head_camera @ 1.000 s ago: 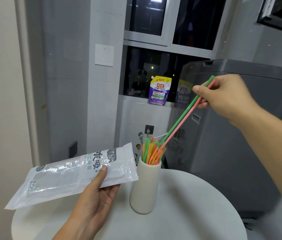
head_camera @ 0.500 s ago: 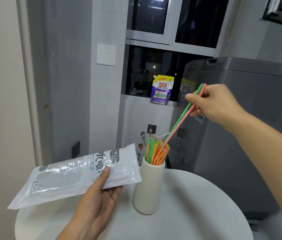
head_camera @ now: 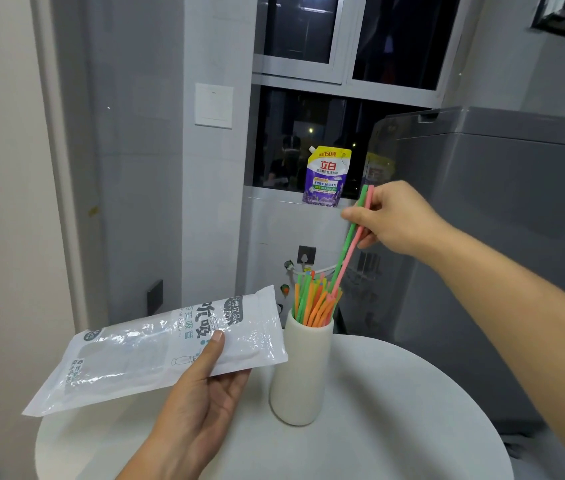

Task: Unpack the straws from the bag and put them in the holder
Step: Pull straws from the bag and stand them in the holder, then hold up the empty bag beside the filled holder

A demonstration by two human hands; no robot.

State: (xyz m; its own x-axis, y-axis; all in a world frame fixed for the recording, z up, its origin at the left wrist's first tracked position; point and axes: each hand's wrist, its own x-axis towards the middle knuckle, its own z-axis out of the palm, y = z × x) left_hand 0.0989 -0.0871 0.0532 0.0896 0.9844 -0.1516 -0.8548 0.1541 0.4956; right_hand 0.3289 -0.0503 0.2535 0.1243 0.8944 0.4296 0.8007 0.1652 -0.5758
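Left hand (head_camera: 204, 393), above counter (head_camera: 395, 438), grips bag (head_camera: 156, 351); bag looks empty. Bag corner just beside tall, narrow holder (head_camera: 301, 372): swing could topple it. Right hand (head_camera: 395, 220) pinches green and pink straws (head_camera: 350, 244) near tops, lower ends among packed straws (head_camera: 312, 303) at holder mouth. Slanted push may snag, buckle pair, flick neighbours out.

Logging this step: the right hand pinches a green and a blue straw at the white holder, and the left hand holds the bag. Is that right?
One slip: in the head view the right hand pinches a green straw and a pink straw, not blue. The rest holds.
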